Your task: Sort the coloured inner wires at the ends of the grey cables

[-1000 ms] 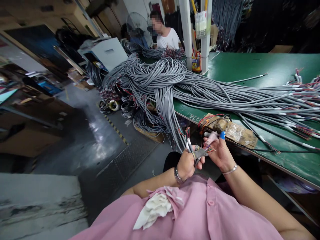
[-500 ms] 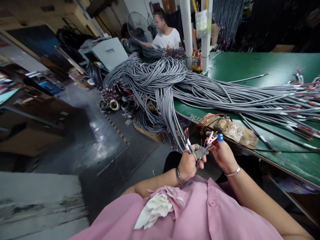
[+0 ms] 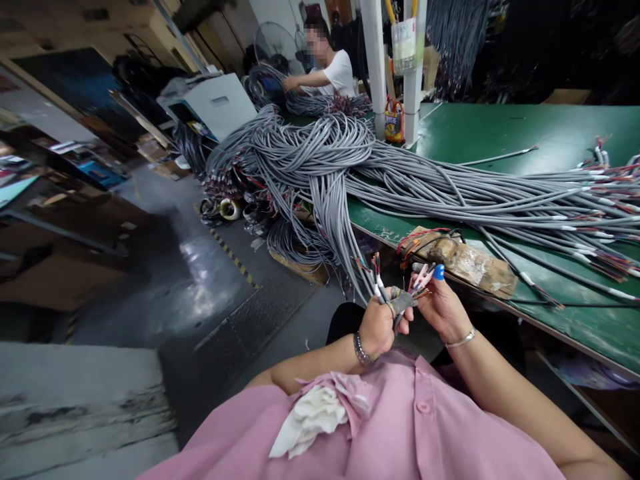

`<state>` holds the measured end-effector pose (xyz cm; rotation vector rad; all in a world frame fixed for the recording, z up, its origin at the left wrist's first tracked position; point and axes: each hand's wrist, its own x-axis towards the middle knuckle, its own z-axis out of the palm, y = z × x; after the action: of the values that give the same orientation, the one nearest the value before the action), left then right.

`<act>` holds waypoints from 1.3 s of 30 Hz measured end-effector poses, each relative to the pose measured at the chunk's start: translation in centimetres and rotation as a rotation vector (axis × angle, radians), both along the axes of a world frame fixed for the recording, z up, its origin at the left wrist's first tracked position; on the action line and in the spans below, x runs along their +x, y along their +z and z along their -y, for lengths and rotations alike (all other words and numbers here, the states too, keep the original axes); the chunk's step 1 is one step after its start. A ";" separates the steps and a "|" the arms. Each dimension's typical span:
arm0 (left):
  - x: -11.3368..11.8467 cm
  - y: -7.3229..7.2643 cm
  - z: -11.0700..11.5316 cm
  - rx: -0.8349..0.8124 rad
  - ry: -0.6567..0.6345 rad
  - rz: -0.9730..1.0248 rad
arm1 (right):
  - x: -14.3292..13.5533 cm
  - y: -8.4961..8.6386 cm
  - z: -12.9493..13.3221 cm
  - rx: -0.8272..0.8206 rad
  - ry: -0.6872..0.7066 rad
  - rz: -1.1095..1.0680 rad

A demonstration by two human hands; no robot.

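My left hand [image 3: 379, 327] is closed around a few grey cables [image 3: 381, 292], its thumb wrapped in a grey cover. White sleeves and thin coloured wires show at the cable ends above the fist. More bare wire ends [image 3: 423, 293] fan out beyond the thumb toward the other hand. My right hand [image 3: 447, 312], with a blue cover on one fingertip, is closed on a small pink tool [image 3: 421, 277] shaped like a clip or small pliers. The tool is at the wire ends, and its exact kind is hard to make out.
A large heap of grey cables [image 3: 313, 143] spreads over the green table [image 3: 505, 130] and hangs off its edge. A wooden block [image 3: 467, 260] with wires lies at the near edge. A white post [image 3: 373, 67] rises behind; a co-worker [image 3: 337, 73] handles cables at the back.
My right hand has shifted slightly left, bringing the pink tool closer to the wires by my left thumb. The co-worker's arm has moved in over the cables.
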<state>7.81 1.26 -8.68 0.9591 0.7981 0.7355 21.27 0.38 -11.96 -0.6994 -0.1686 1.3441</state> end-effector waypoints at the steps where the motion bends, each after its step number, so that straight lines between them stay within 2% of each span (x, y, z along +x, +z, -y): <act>1: 0.0 0.0 0.0 -0.004 -0.002 -0.005 | 0.0 0.1 0.0 0.000 -0.004 0.000; 23: 0.0 -0.1 0.0 0.027 -0.020 -0.027 | -0.1 0.2 0.0 -0.022 -0.049 0.007; 39: -0.6 -0.1 0.2 0.072 -0.026 -0.011 | 0.4 0.9 0.9 0.050 0.052 0.071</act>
<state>7.18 1.05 -8.81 1.0373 0.7714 0.7414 21.65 -0.49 -11.08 -0.7054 -0.2779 1.3611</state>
